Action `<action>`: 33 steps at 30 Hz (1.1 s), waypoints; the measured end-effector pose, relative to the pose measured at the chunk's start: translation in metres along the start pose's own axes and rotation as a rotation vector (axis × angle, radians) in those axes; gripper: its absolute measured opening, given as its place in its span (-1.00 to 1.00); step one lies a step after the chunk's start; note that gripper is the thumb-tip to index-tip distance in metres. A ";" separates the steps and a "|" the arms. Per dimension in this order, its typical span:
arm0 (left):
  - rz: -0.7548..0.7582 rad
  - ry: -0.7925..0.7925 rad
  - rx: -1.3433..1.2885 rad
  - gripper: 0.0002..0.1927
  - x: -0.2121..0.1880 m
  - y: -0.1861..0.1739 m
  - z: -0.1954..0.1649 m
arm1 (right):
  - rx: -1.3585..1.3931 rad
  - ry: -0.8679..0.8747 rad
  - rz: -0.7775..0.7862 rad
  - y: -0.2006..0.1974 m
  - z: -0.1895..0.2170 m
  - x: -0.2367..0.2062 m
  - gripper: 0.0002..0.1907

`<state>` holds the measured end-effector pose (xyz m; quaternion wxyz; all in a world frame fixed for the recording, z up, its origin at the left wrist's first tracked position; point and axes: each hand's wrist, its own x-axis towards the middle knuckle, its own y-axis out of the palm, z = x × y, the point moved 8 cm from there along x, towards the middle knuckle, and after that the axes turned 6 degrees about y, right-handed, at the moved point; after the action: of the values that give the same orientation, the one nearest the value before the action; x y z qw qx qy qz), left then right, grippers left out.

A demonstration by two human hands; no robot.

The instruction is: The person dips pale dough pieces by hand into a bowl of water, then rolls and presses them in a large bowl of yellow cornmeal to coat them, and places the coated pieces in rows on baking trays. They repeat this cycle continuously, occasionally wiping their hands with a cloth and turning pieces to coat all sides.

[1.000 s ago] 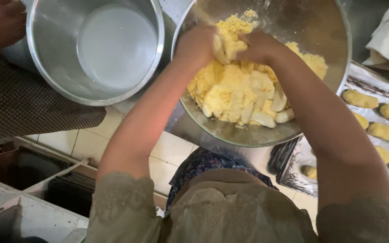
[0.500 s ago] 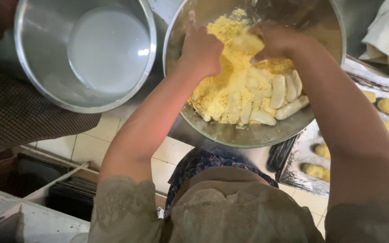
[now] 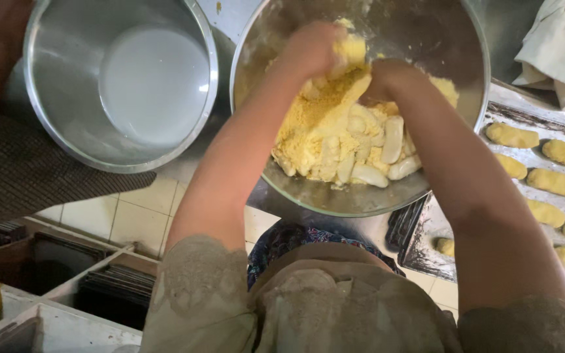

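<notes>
Both hands work in the steel bowl (image 3: 465, 98): the left hand (image 3: 315, 49) is clenched on a lump of yellow crumb (image 3: 351, 49), the right hand (image 3: 387, 82) curled into the heap. Pale dough sticks (image 3: 393, 138) lie mostly upright in view, a few slanting.

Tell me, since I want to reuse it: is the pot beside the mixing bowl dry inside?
No, the pot holds a pool of white liquid covering its bottom, beside the mixing bowl.

Short beige lace-patterned sleeves (image 3: 197, 287), beige top, dark floral garment (image 3: 282, 238) beneath
</notes>
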<state>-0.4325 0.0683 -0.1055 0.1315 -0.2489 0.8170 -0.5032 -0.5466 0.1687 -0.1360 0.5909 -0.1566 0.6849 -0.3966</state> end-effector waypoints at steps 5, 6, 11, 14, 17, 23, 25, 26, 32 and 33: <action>-0.017 -0.451 -1.357 -0.61 -0.025 -0.016 0.037 | 0.330 -0.085 0.080 -0.031 0.012 -0.021 -0.29; 0.019 -0.536 -1.450 -0.58 -0.033 -0.015 0.038 | 0.455 -0.160 0.040 -0.049 0.017 -0.030 -0.22; 0.016 -0.710 -1.650 -0.43 -0.053 0.000 0.032 | 0.365 -0.276 -0.159 -0.117 0.054 -0.059 -0.40; -0.090 -0.726 -1.700 -0.48 -0.057 0.008 0.037 | 0.448 -0.298 -0.239 -0.116 0.068 -0.056 -0.36; -0.073 -0.729 -1.579 -0.58 -0.066 0.011 0.045 | 0.350 -0.562 -0.482 -0.101 0.090 -0.059 -0.22; 0.145 -0.340 -0.098 -0.74 -0.085 -0.019 0.030 | 0.207 -0.367 -0.194 -0.026 0.099 -0.037 -0.35; -0.090 -0.244 -0.097 -0.74 -0.094 -0.039 0.014 | 0.217 -0.235 -0.212 -0.016 0.097 -0.042 -0.38; -0.194 -0.073 -0.039 -0.71 -0.098 -0.050 -0.003 | 0.286 -0.265 -0.219 -0.012 0.101 -0.046 -0.37; -0.254 -0.072 -0.316 -0.59 -0.119 -0.058 -0.005 | 0.194 -0.340 -0.002 -0.004 0.097 -0.040 -0.06; -0.287 -0.051 -0.317 -0.64 -0.120 -0.061 -0.007 | 0.197 -0.300 0.076 -0.003 0.088 -0.036 -0.04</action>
<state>-0.3176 0.1154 -0.0522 0.0385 -0.3931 0.8384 -0.3755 -0.4558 0.1595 -0.1080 0.7133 -0.1295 0.5525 -0.4113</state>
